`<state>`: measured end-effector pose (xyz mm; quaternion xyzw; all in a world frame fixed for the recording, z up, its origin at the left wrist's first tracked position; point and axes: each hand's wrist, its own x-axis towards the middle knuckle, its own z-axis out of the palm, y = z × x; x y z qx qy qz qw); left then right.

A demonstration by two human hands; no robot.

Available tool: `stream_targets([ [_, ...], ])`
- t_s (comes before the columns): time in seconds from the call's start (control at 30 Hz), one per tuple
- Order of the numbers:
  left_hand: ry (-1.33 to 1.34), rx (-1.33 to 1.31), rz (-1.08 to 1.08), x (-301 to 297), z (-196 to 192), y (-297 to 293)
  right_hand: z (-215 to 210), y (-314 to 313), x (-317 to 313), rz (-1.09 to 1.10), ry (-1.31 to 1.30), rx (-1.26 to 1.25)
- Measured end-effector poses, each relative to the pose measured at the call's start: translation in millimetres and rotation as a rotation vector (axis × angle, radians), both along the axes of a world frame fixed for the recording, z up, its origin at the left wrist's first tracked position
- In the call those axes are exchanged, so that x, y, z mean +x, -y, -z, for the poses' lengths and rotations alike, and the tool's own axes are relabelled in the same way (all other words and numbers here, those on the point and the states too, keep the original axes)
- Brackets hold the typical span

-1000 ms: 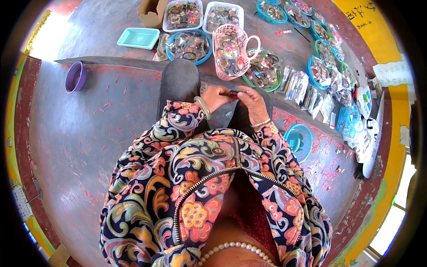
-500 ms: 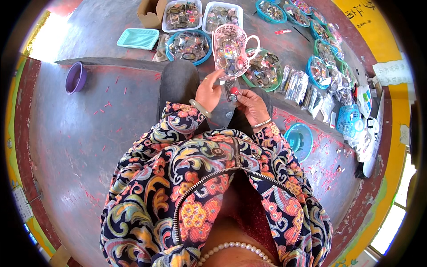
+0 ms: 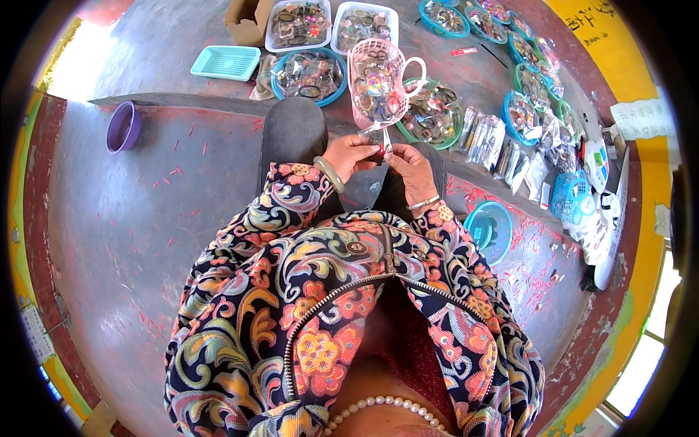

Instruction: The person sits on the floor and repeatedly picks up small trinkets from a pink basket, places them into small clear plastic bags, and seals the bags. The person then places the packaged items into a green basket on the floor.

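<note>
Both my hands meet in front of my chest, over my dark-trousered knees. My left hand, with a green bangle on its wrist, and my right hand, with a thin bracelet, pinch a small clear packet that has something red in it. Just beyond the fingers stands a pink basket with a handle, filled with small colourful trinkets.
Round blue and green baskets and white trays of trinkets line the floor ahead. Packets lie to the right. An empty teal basket, a purple bowl and a blue bowl sit nearby.
My left hand reached up toward the pink basket half a second ago and has come back. Both hands now hold the small packet together, slightly higher than a second ago.
</note>
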<state>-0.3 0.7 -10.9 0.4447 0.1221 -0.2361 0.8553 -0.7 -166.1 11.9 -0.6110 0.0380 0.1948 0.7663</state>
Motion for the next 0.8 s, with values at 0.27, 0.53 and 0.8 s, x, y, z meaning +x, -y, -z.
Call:
stream_targets([
  [0.27, 0.020, -0.046, 0.032, -2, 0, 5, 18, 9, 2, 0.072, 0.052, -0.149],
  [0.53, -0.033, -0.063, 0.021, -2, 1, 5, 11, 1, 1, 0.070, 0.059, -0.107],
  [0.8, -0.024, -0.050, -0.046, -4, 0, 5, 8, 3, 2, -0.013, 0.055, -0.131],
])
